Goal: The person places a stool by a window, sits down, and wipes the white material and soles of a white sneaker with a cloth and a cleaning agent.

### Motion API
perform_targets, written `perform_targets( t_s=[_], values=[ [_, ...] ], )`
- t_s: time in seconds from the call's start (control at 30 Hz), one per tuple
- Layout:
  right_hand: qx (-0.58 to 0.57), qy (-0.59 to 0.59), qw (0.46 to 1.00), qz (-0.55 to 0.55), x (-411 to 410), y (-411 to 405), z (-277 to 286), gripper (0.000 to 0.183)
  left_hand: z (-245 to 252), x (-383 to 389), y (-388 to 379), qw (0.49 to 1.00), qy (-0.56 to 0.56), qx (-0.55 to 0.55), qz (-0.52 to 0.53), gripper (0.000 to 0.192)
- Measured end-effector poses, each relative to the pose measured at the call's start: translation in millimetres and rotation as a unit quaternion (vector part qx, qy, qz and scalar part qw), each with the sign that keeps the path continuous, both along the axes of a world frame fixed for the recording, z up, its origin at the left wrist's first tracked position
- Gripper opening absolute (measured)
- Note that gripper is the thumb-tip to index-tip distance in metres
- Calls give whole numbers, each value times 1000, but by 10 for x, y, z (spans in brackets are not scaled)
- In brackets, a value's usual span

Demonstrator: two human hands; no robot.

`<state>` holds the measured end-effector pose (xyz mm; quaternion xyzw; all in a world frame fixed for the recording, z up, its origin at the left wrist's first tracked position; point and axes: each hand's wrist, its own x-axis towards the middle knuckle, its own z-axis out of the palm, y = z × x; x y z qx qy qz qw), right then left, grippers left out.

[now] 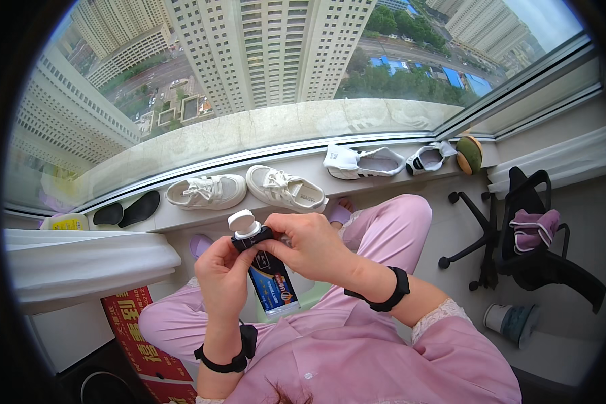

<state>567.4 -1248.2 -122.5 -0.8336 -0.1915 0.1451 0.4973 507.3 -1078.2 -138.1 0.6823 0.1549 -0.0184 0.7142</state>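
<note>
My left hand [225, 280] and my right hand [310, 247] both grip a dark blue and black squeeze tube [275, 285] near its neck, above my lap. Its white flip cap [244, 222] stands raised at the upper end. The tube's flat end hangs down towards me and bears printing. Just beyond my hands, a pair of white lace-up shoes, one at the left [207, 191] and one at the right [285, 188], rests on the window ledge. Black insoles [139, 208] lie left of them. Black bands circle both my wrists.
Farther right on the ledge [343, 187] are two white-and-black shoes [366, 162] and a green-brown round object [469, 155]. A black swivel chair [530, 242] holds purple cloth [534, 230]. White curtains [91, 262] hang at left; a red printed sheet [144, 328] lies below.
</note>
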Motion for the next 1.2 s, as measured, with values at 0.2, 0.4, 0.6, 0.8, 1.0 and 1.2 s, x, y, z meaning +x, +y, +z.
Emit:
perform_targets(
  t_s=[0.2, 0.4, 0.6, 0.8, 1.0, 1.2],
  values=[
    [21, -28, 999, -26, -69, 41, -83, 8, -57, -20, -32, 999, -9, -37, 20, 8],
    [55, 11, 998, -31, -38, 64, -54, 7, -43, 7, 5, 1000, 0, -6, -3, 10],
    [47, 66, 996, -30, -28, -5, -60, 13, -53, 64, -13, 999, 2, 32, 5, 10],
    [66, 63, 994, -55, -77, 48, -167, 13, -2, 30, -48, 998, 15, 45, 28, 7],
    [45, -4, 997, -57, -151, 17, -213, 7, -49, -57, -38, 997, -27, 76, 21, 12],
    [84, 16, 995, -42, -133, 27, -186, 12, -4, -19, -57, 992, -106, 60, 34, 29]
  ],
)
